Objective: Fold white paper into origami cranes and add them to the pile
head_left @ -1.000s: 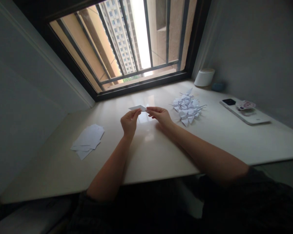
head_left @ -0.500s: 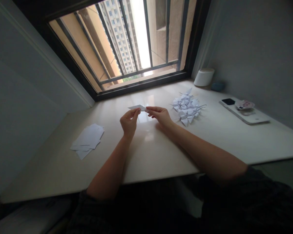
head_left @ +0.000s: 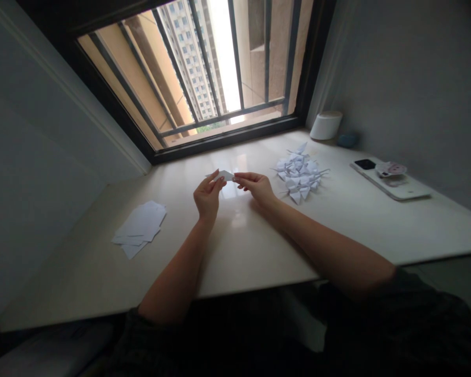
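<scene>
One small piece of folded paper point(head_left: 226, 175) is held near the centre of the frame in the head view, over the pale tabletop point(head_left: 251, 248). Its left part is pinched between the thumb and fingers of the left hand point(head_left: 207, 199); its right end is pinched at the fingertips of the right hand point(head_left: 260, 187), whose other fingers are loosely curled. Very little weight is to be expected in the paper, and it is judged thin, springy, somewhat stiffer where layers are doubled, and easily creased or torn; it is probably best gripped lightly by its edges and corners, so that its flat faces are not crumpled. A white to pale grey surface is shown, and a pointed, angular outline is made out, though its finer folds are too small to be told and part of it is covered by the fingers. Loose white sheets point(head_left: 141, 224) are stacked at the left of the frame, and a heap of folded paper shapes point(head_left: 301, 175) is gathered right of centre, near the right hand.
</scene>
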{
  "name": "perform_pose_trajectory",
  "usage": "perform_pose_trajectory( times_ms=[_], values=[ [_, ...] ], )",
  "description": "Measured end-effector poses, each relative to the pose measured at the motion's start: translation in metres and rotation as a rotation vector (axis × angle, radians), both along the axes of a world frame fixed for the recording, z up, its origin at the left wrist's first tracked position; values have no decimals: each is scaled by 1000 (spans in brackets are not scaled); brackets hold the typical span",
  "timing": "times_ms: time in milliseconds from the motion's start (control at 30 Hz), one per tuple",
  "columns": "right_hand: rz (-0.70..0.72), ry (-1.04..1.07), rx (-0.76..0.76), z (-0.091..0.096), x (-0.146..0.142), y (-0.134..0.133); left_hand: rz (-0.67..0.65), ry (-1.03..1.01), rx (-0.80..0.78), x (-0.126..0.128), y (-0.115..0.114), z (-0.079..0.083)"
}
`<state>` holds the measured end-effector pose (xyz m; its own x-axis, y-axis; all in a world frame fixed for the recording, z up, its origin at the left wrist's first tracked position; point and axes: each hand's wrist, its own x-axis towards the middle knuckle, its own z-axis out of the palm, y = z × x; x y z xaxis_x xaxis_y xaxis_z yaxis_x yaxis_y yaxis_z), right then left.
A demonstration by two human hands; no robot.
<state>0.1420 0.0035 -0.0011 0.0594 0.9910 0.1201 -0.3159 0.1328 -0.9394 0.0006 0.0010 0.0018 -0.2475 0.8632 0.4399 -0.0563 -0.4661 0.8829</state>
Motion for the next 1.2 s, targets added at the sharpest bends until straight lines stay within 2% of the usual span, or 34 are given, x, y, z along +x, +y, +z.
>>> perform_pose_trajectory(
  times_ms=[167,300,400,600,967,1200],
  values=[
    [18,-30,13,-2,1,2,1,97,33,-2,-7,6],
    [111,-95,28,-3,1,2,34,113,66,-3,-10,9],
    [155,-145,41,-4,0,0,-3,109,48,-1,-9,7],
    [102,-145,3,-4,-2,-3,-40,106,19,3,-11,3],
    [114,-100,-28,-3,-3,-4,-26,60,-22,3,-9,5],
    [190,-59,-35,-1,-2,-4,29,61,-37,-2,-4,5]
  ],
)
